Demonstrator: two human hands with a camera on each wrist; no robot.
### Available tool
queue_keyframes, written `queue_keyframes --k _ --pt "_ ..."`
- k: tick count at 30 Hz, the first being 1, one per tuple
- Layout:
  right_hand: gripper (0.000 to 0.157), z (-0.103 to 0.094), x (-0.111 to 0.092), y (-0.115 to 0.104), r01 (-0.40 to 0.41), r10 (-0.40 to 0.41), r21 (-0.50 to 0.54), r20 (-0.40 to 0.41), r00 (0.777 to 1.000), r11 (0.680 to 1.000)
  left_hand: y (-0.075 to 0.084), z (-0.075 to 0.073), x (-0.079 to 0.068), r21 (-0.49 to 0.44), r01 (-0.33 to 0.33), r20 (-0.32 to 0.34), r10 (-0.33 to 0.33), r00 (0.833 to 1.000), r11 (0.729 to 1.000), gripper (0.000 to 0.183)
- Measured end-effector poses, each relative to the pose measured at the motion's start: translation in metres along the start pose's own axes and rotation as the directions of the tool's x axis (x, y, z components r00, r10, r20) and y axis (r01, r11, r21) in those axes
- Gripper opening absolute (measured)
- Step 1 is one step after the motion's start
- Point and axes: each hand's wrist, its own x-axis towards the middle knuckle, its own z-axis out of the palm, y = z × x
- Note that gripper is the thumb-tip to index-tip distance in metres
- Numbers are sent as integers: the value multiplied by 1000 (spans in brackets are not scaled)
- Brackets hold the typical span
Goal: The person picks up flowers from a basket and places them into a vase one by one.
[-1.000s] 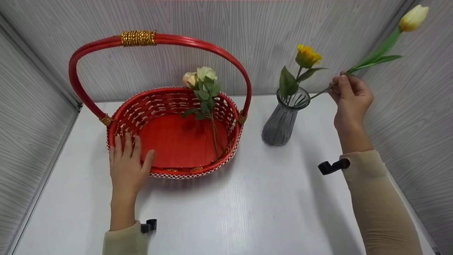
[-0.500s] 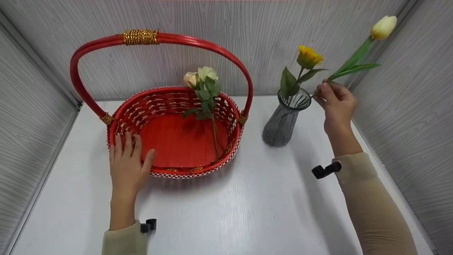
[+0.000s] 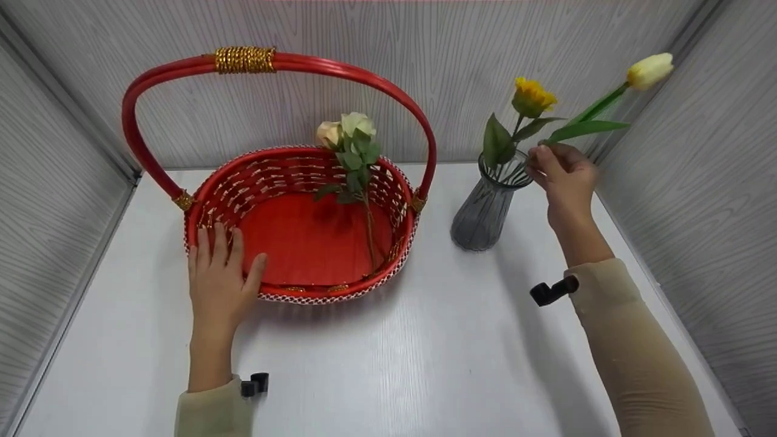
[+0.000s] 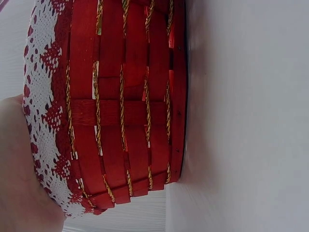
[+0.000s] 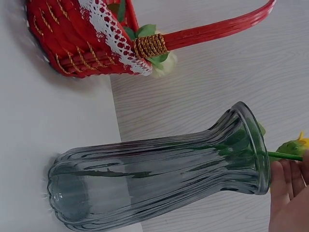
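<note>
In the head view my left hand (image 3: 218, 285) rests on the front left rim of a red woven basket (image 3: 209, 167), fingers straight over the edge. The left wrist view shows its lace-trimmed rim and gold-corded side (image 4: 111, 116) beside the hand. My right hand (image 3: 567, 188) pinches the stem of a white-and-yellow tulip (image 3: 649, 71) at the mouth of a grey ribbed glass vase (image 3: 482, 212). The tulip's head leans right. A yellow flower (image 3: 534, 98) with dark leaves stands in the same vase. Through the glass (image 5: 159, 183), stems show in the right wrist view.
A spray of pale roses (image 3: 357, 124) leans inside the basket's right side, heads over the back rim. The tall red handle (image 3: 340, 68) arches above the basket. Grey wood-grain panels (image 3: 461, 54) enclose the white table (image 3: 394, 364) at back and sides.
My right hand has moved left and slightly down with the tulip, lowering its stem into the vase. The tulip's head has dropped and tilted further sideways. My left hand stays on the basket rim.
</note>
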Motion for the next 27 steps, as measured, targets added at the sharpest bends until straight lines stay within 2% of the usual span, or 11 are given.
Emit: queue_keyframes --k 7,12,16,20,27 --pt "39 4 1 -5 -76 77 -40 12 997 996 -1 1 -1 -4 3 17 -2 1000 1000 79" --pt "41 5 3 -14 -134 141 -163 34 989 977 -1 1 0 -1 4 13 -4 1000 1000 79" --pt "39 5 5 -21 -195 204 -240 16 979 951 -1 1 1 0 1 11 -1 1000 1000 79" --pt "33 6 6 -23 -227 237 -251 12 971 941 -1 1 1 1 1 4 -1 1000 1000 79" --pt "31 6 2 -19 -241 244 -188 -4 970 952 -1 1 1 -8 -2 -1 2 1000 1000 80"
